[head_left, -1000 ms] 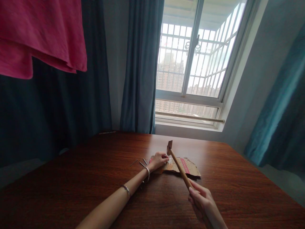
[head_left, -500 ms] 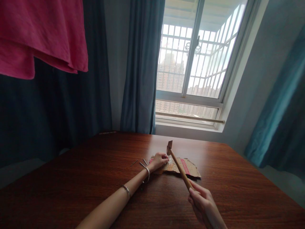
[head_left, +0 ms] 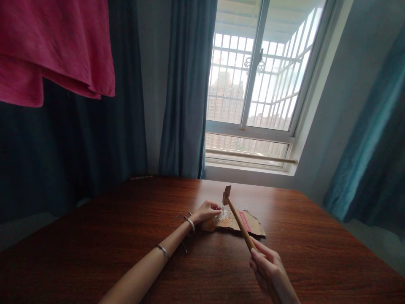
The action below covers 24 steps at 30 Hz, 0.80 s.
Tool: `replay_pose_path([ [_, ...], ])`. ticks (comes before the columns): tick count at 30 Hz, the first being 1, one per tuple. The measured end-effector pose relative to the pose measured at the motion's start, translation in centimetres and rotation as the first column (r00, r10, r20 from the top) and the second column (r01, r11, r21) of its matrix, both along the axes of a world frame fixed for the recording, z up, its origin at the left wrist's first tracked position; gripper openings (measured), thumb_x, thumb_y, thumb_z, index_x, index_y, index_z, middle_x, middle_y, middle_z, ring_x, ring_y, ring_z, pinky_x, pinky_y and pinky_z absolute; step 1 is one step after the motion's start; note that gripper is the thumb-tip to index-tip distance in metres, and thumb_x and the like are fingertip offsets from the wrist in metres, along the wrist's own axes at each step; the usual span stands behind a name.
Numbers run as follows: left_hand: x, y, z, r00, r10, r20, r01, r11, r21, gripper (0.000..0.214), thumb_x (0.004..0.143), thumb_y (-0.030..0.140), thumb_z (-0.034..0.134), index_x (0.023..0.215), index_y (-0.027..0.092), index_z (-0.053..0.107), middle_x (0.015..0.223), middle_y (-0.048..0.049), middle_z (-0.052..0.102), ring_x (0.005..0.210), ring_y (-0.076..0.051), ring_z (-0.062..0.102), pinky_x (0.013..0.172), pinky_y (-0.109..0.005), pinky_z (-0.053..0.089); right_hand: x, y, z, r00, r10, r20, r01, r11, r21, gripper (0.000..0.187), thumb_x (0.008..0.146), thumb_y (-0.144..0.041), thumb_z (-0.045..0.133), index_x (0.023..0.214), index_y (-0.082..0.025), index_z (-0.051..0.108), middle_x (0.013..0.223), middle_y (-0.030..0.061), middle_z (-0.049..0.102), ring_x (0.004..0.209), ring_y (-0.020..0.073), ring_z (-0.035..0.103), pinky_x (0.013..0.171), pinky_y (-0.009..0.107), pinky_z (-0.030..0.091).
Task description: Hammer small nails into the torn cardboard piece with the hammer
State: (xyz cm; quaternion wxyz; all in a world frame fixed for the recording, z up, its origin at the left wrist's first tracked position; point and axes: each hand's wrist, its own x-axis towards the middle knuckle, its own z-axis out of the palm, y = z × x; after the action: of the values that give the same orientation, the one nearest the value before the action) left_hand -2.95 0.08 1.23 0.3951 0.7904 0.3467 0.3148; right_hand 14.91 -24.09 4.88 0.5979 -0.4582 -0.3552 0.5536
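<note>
My right hand (head_left: pixel 268 266) is wrapped round the wooden handle of a hammer (head_left: pixel 242 226). The hammer's head is just above two thin upright nails (head_left: pixel 223 210). These stand on a flat tan piece of cardboard (head_left: pixel 255 223) with a pink printed band and many small dark dots. Beside the nails, on their left, my left hand (head_left: pixel 207 211) has its thumb and fingers drawn together. Whether anything is between those fingertips I cannot make out. My left hand and wrist cover part of the cardboard's left end.
Several loose nails lie around my left wrist, one nail (head_left: pixel 176 218) to its left and another nail (head_left: pixel 184 248) nearer me. All this is on a brown wooden table (head_left: pixel 316 253). A pink cloth (head_left: pixel 63 46) hangs at upper left, before dark curtains (head_left: pixel 186 105). A window (head_left: pixel 253 84) is behind.
My left hand has shifted slightly left, so both upright nails show beside its fingertips. Another loose nail has come into sight below the wrist. The hammer has barely moved.
</note>
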Motion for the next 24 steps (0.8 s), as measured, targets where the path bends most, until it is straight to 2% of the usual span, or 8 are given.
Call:
replay_pose_path([
  [4, 0.01, -0.23, -0.16, 0.999, 0.043, -0.004, -0.043, 0.999, 0.027, 0.034, 0.068, 0.039, 0.059, 0.075, 0.008, 0.071, 0.064, -0.0022, 0.064, 0.060, -0.013, 0.052, 0.054, -0.020, 0.035, -0.34, -0.17, 0.27, 1.000, -0.008, -0.024, 0.008, 1.000, 0.005, 0.069, 0.064, -0.043, 0.073, 0.121, -0.010, 0.055, 0.048, -0.0068, 0.038, 0.038, 0.0040, 0.035, 0.030, 0.012, 0.020],
  [8, 0.34, -0.51, -0.35, 0.997, 0.075, 0.003, -0.075, 0.996, 0.049, 0.039, 0.069, 0.045, 0.057, 0.063, 0.008, 0.068, 0.052, 0.0011, 0.053, 0.052, -0.010, 0.044, 0.048, -0.020, 0.027, -0.67, -0.61, 0.83, 0.999, 0.041, -0.017, -0.040, 0.999, 0.029, 0.057, 0.069, -0.039, 0.071, 0.117, -0.010, 0.058, 0.051, -0.0049, 0.041, 0.041, 0.0046, 0.037, 0.032, 0.013, 0.022],
  [11, 0.48, -0.57, -0.40, 0.997, 0.071, 0.015, -0.071, 0.996, 0.051, 0.040, 0.069, 0.046, 0.057, 0.061, 0.008, 0.067, 0.050, 0.0021, 0.050, 0.050, -0.009, 0.041, 0.048, -0.020, 0.024, -0.66, -0.72, 0.99, 0.998, 0.051, -0.034, -0.049, 0.997, 0.062, 0.052, 0.070, -0.036, 0.071, 0.114, -0.011, 0.061, 0.053, -0.0047, 0.041, 0.046, 0.0050, 0.040, 0.036, 0.013, 0.026],
  [16, 0.39, -0.46, -0.39, 0.998, 0.063, 0.001, -0.063, 0.997, 0.051, 0.040, 0.070, 0.046, 0.057, 0.063, 0.008, 0.069, 0.049, 0.0017, 0.050, 0.050, -0.009, 0.039, 0.048, -0.021, 0.024, -0.41, -0.55, 0.64, 0.992, 0.108, 0.069, -0.110, 0.994, 0.026, 0.059, 0.074, -0.041, 0.066, 0.123, -0.010, 0.053, 0.051, -0.0061, 0.042, 0.034, 0.0020, 0.029, 0.030, 0.014, 0.021],
  [21, 0.36, -0.63, -0.21, 0.996, 0.083, -0.007, -0.083, 0.996, 0.016, 0.040, 0.068, 0.045, 0.058, 0.066, 0.007, 0.070, 0.052, -0.0005, 0.055, 0.051, -0.010, 0.043, 0.049, -0.021, 0.027, -0.38, -0.53, 0.28, 0.989, 0.108, 0.098, -0.111, 0.994, 0.019, 0.063, 0.076, -0.042, 0.063, 0.128, -0.010, 0.048, 0.052, -0.0061, 0.043, 0.032, 0.0012, 0.026, 0.029, 0.015, 0.018],
  [24, 0.38, -0.73, -0.15, 0.996, 0.086, -0.004, -0.086, 0.996, -0.014, 0.038, 0.067, 0.044, 0.059, 0.067, 0.007, 0.071, 0.054, -0.0014, 0.057, 0.053, -0.011, 0.045, 0.050, -0.021, 0.028, -0.32, -0.45, 0.14, 0.990, 0.112, 0.089, -0.115, 0.993, 0.030, 0.061, 0.075, -0.040, 0.065, 0.126, -0.010, 0.050, 0.052, -0.0065, 0.041, 0.036, 0.0017, 0.027, 0.032, 0.014, 0.018],
])
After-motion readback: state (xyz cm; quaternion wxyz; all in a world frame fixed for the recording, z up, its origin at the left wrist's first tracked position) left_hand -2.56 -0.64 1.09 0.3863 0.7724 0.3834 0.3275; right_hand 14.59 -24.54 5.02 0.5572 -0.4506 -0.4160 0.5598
